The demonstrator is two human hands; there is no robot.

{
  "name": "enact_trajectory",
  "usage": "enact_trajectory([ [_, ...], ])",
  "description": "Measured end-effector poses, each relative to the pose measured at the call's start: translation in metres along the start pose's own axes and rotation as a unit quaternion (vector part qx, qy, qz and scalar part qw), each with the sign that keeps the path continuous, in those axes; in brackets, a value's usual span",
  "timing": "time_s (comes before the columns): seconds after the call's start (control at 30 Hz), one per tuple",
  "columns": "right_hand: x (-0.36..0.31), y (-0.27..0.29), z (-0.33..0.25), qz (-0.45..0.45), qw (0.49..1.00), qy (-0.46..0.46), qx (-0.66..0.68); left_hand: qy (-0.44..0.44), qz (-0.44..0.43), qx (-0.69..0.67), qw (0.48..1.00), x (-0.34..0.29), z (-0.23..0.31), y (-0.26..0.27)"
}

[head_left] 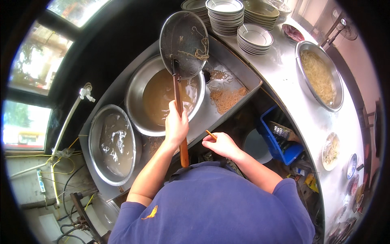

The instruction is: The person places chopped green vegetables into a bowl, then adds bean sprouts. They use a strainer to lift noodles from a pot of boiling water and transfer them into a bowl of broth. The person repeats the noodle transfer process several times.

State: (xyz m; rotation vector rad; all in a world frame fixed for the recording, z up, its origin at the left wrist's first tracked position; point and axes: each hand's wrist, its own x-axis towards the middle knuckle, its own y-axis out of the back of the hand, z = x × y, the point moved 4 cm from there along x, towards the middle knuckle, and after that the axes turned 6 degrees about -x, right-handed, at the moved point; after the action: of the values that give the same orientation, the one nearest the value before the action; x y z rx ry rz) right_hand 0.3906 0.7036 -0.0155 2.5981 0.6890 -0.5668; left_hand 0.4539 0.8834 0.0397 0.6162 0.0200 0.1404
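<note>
My left hand (pixel 176 125) is closed round the wooden handle of a big mesh strainer (pixel 172 40), held up over the far part of a round metal pot (pixel 134 87). A few noodle strands (pixel 200 53) cling to the mesh. Cloudy brown liquid (pixel 156 99) fills the pot. My right hand (pixel 223 145) pinches a thin wooden stick (pixel 211 134), chopstick-like, of which just a short end shows. It is just right of the strainer handle, near the metal counter's edge. Loose noodles (pixel 226 99) lie on the counter beyond it.
Left of the pot sits a metal basin (pixel 92 142) of cloudy water. Stacked bowls (pixel 226 20) stand at the back. On the right-hand table is an oval pan (pixel 299 67) of pale noodles, with a plate (pixel 331 151) nearer. A blue crate (pixel 280 151) sits below; a tap (pixel 86 92) rises at left.
</note>
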Motion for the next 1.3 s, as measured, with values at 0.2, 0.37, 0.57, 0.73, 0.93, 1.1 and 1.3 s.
enact_trajectory([
  [0.2,0.001,0.0,0.001,0.001,1.0,-0.019,-0.017,-0.044,-0.041,0.042,0.997,-0.015,-0.012,0.001],
  [0.37,0.003,-0.008,-0.005,-0.009,1.0,-0.013,-0.007,-0.054,-0.051,0.135,0.988,-0.006,-0.018,-0.006],
  [0.57,0.006,-0.009,-0.001,-0.002,1.0,-0.012,-0.013,-0.08,-0.044,0.156,0.984,-0.005,-0.028,-0.003],
  [0.73,0.009,-0.016,0.012,0.0,1.0,-0.006,0.024,-0.132,-0.041,0.159,0.978,0.006,-0.035,-0.001],
  [0.93,0.014,-0.022,0.025,-0.012,0.998,-0.02,0.057,-0.122,-0.018,0.148,0.981,0.02,-0.043,0.013],
  [1.1,0.023,-0.028,0.03,-0.026,0.998,-0.043,0.024,-0.072,-0.031,0.128,0.989,0.021,-0.044,0.009],
  [1.3,0.031,-0.03,0.02,-0.042,0.998,-0.04,0.004,-0.024,-0.049,0.033,0.998,0.006,-0.057,0.027],
])
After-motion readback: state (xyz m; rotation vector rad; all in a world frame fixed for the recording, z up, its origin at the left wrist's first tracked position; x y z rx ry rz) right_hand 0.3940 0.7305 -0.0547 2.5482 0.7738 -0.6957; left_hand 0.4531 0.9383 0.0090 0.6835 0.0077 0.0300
